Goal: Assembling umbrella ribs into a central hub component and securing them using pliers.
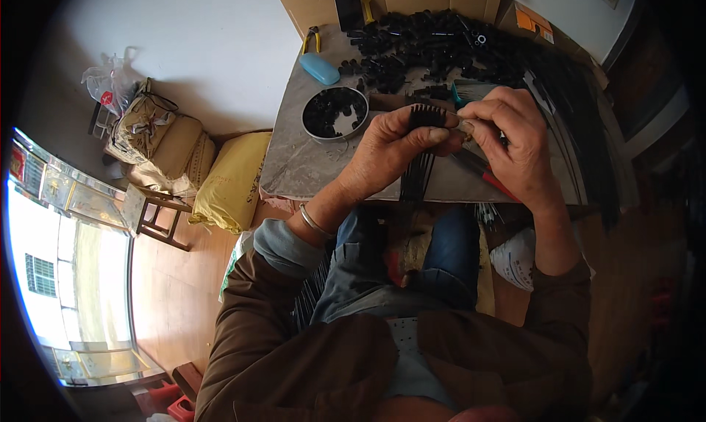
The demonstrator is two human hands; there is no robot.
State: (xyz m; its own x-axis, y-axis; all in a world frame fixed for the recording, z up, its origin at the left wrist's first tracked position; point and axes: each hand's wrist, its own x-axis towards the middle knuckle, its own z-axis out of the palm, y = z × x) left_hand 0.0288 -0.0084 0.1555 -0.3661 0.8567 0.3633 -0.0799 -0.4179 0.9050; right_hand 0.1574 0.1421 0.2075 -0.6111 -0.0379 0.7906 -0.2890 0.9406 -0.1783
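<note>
My left hand point(379, 146) is closed around a bundle of thin black strips point(418, 178) above the table's near edge. Their upper ends stand side by side like comb teeth over my fingers, and the lower ends hang down past the table edge. Close beside it, my right hand point(518, 139) pinches thumb against fingers near the left fingertips. What sits in that pinch is too small and covered to make out. A round metal bowl point(304, 120) with small black parts stands left of my hands.
The grey table point(283, 175) carries a heap of black parts point(412, 50), a blue case point(320, 69), yellow-handled pliers point(312, 41) and a dark phone-like slab point(348, 8). Long black strips point(581, 120) lie along the right side. A yellow sack point(235, 179) leans at the left.
</note>
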